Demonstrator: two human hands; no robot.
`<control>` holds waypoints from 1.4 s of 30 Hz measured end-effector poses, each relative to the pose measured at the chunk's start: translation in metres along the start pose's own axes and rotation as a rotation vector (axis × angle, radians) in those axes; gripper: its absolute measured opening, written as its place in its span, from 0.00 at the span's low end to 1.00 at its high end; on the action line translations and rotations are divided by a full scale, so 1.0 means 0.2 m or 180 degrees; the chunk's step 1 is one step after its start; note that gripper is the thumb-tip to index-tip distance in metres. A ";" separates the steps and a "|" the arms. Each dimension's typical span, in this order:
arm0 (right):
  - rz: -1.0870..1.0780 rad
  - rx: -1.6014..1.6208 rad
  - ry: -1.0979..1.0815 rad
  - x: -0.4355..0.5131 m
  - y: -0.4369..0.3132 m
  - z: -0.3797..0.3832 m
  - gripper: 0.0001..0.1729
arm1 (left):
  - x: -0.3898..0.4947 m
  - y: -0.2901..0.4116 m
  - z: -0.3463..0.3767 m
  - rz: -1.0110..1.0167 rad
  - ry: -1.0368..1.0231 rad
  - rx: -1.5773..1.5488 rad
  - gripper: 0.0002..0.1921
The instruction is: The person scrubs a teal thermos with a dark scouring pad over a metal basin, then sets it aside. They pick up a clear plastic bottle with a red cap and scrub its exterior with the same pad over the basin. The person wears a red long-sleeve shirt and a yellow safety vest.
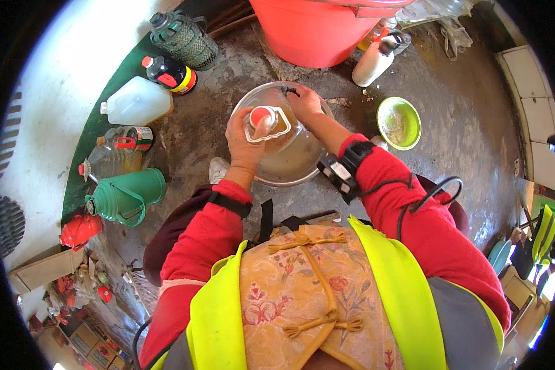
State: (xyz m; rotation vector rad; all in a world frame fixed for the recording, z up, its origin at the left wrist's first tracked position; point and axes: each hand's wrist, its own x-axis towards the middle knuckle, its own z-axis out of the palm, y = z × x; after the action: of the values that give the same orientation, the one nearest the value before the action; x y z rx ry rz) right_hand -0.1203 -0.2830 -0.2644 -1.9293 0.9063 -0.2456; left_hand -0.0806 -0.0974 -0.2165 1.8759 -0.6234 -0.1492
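Observation:
A round metal basin (289, 178) with cloudy water stands on the floor before me. In it is a clear plastic jug (277, 145) with a red cap (260, 114) and a white ring handle (284, 121). My left hand (246, 141) grips the jug near its top, the thumb by the cap. My right hand (305, 102) is at the basin's far side, against the jug, fingers closed on a small dark scrubber or cloth (290, 90). Its exact kind is unclear, and the hand partly hides it.
Left along the wall stand a green thermos (129, 194), oil jugs (115, 150), a whitish jug (138, 101), a dark bottle (171, 76) and a netted bottle (185, 41). A red tub (321, 34) stands ahead; right are a white bottle (372, 64) and a green bowl (417, 122).

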 end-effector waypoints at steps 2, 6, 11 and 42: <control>-0.0369 0.0510 -0.0097 -0.07 -0.05 -0.02 0.19 | 0.01 0.00 0.01 0.0563 -0.0005 0.0257 0.27; -0.0737 0.0271 -0.0768 -0.04 -0.18 -0.09 0.20 | 0.10 0.03 0.00 0.0128 -0.0455 -0.0153 0.25; -0.0780 -0.0960 -0.0837 0.11 -0.25 -0.12 0.21 | 0.23 0.05 -0.04 0.0087 -0.1183 -0.0688 0.26; -0.0347 0.0271 0.0507 -0.41 -0.29 -0.06 0.18 | 0.04 -0.02 0.08 0.0365 0.0309 0.0118 0.19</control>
State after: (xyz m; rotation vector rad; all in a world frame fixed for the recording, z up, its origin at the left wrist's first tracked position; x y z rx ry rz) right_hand -0.1566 -0.2200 -0.1945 -1.9021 0.8801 -0.5004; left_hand -0.0791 -0.1129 -0.2258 1.8657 -0.6689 0.0282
